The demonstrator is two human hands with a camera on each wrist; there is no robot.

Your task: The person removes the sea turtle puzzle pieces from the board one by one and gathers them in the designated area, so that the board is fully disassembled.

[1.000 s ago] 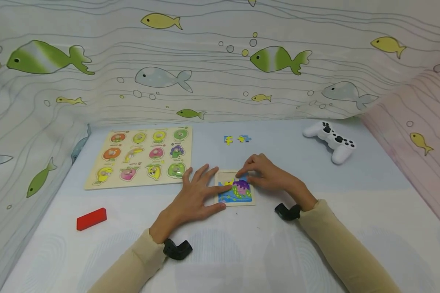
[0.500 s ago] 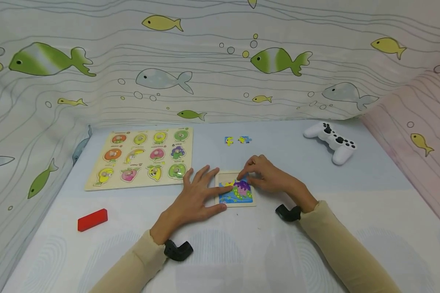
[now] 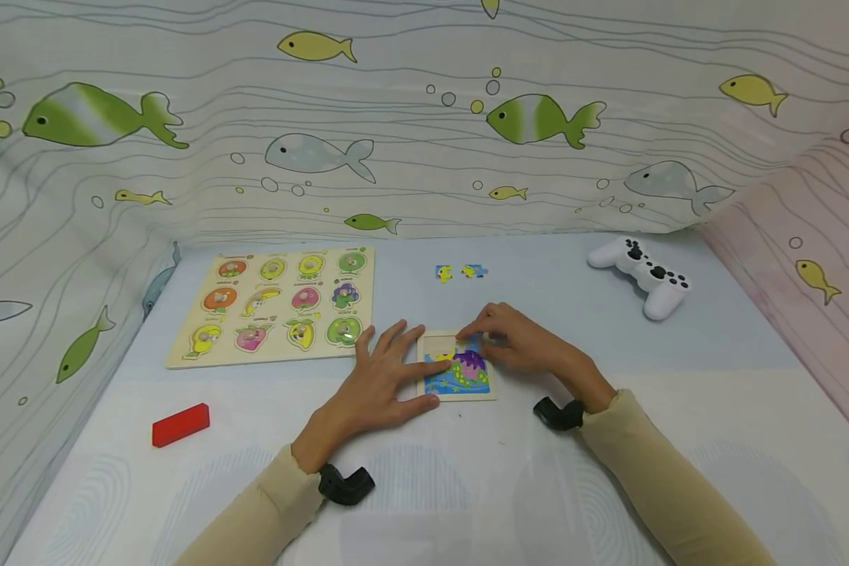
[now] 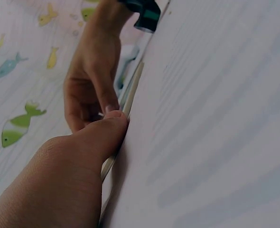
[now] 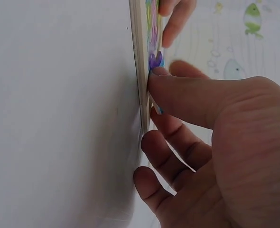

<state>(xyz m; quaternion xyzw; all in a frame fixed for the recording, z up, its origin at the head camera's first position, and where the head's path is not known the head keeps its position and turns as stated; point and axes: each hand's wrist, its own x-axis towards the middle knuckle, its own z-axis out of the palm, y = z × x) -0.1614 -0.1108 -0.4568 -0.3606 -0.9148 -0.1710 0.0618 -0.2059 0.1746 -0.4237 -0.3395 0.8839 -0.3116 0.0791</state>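
Observation:
A small wooden jigsaw tray (image 3: 460,398) with a blue sea picture and a purple-topped figure lies before me. My left hand (image 3: 377,385) rests along its left side, fingers spread, thumb at the lower left corner and index finger stretched over the picture. At the upper right corner, my right hand (image 3: 516,339) pinches a blue puzzle piece (image 3: 473,344) between thumb and index finger. The right wrist view shows that piece's edge (image 5: 159,112) under the thumb, tilted against the tray. Bare wood shows in the tray's upper left. The left fingertips cover part of the picture.
Two loose puzzle pieces, one on the left (image 3: 444,273) and another on the right (image 3: 475,270), lie behind the tray. A fruit puzzle board (image 3: 320,336) is at the left, close to my left fingertips. Beyond it sit a red block (image 3: 181,425) and, back right, a white game controller (image 3: 640,277).
The right fingers shift slightly at the tray's upper right corner, still pinching the piece. My left hand stays in place, and the whole view drifts a little.

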